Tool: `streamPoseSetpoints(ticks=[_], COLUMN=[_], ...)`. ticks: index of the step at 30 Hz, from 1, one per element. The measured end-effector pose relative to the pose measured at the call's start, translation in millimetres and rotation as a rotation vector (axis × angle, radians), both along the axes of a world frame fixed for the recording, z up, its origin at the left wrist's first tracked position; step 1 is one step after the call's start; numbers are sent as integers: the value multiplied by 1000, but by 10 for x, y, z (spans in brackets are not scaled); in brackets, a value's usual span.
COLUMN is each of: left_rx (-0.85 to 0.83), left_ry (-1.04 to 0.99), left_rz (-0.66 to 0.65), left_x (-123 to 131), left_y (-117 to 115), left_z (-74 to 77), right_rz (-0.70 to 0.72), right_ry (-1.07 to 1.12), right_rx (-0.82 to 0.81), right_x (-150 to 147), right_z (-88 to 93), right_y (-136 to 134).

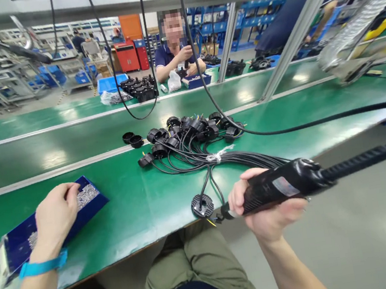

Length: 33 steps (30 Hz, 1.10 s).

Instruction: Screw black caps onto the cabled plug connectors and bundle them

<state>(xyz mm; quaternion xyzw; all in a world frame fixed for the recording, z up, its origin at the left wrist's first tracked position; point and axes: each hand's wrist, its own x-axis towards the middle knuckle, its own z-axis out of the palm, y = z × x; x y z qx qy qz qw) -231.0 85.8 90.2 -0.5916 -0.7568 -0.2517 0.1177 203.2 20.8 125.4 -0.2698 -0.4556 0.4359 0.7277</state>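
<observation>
My left hand [57,212] reaches over a blue bin [16,245] that holds small silvery screws [87,196]. Its thumb and fingertips are pinched together above the screws; anything between them is hidden. My right hand [270,225] grips a black electric screwdriver [277,189], held level with its tip toward the left. Close to that tip, a round black ribbed plug part [203,206] lies at the bench edge, its cable attached. Behind it is a bundle of black cables [250,157] tied with a clear tie, ending in several black plug housings [197,125].
Two black round caps [136,141] lie on the ledge behind the green bench [132,222]. The screwdriver's cord [359,157] runs off to the right. A black cable [286,129] hangs across the bench. Opposite, a co-worker [174,59] handles parts at another bench.
</observation>
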Motion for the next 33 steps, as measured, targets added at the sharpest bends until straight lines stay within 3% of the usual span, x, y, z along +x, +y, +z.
streamPoseSetpoints(ticks=[2,4,6,8,11,17,22,28,33], left_rx=[109,85,40,-32,-82,60,91,109,172], left_ry=[-121,-206,-278,-357,-415,-318,-238,-145,-193], left_rz=[-201,-534,-789,-942,-1015,-989,-1083,-1075,-1009], left_x=[437,980,1531,1990,2405,2560,2543,2561,2649], left_y=[-188,-422,-654,-833,-949,-854,-803,-745,-705], left_z=[12,-39,-151,-284,-413,-359,-351,-450,-582], right_rz=[1,11,33,56,77,102,98,144,121], right_ry=[10,37,71,93,102,83,55,55,18], right_rx=[12,14,21,32,53,20,20,36,75], right_x=[-29,-76,-131,-184,-246,-310,-320,-327,-333], right_z=[40,92,149,204,270,325,278,163,33], right_y=[11,19,21,15,-7,-33,-10,17,57])
